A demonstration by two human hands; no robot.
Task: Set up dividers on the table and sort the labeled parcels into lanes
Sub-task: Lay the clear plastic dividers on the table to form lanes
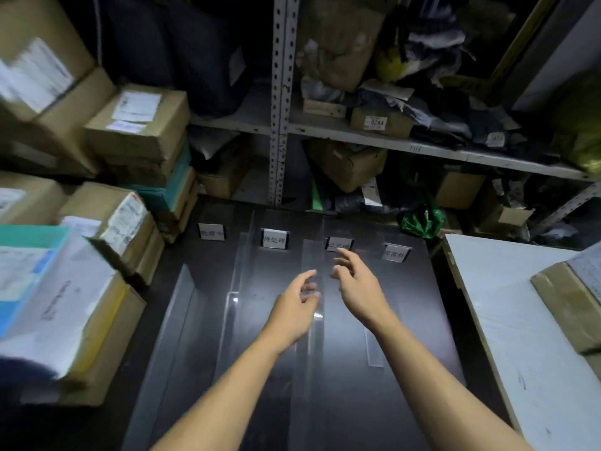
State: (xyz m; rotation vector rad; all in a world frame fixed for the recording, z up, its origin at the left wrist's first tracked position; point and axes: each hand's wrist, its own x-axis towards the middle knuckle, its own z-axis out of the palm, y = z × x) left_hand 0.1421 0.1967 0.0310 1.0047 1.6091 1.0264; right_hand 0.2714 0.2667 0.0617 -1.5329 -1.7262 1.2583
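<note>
**Both hands hovering at the middle divider**

Four small white label cards are standing along the far edge of the dark tabletop (406,320): the first (211,231), the second (274,238), the third (338,244) and the fourth (395,253). At least three clear acrylic divider sheets are standing upright across the tabletop, running front to back: a left one (187,288), a centre-left one (242,271) and a middle one (312,281); a flat clear strip (374,349) is lying to the right.

The left hand (297,307) and the right hand (354,281) are both reaching forward on bare, outstretched forearms, palms turned toward each other. Each grip is wide, fingers loosely spread and holding nothing. The middle divider is standing between the two hands, its top edge just beside the left fingertips; whether they are touching it cannot be told.

Stacked brown cardboard parcels (136,125) with white labels are sitting to the left of the tabletop.
</note>
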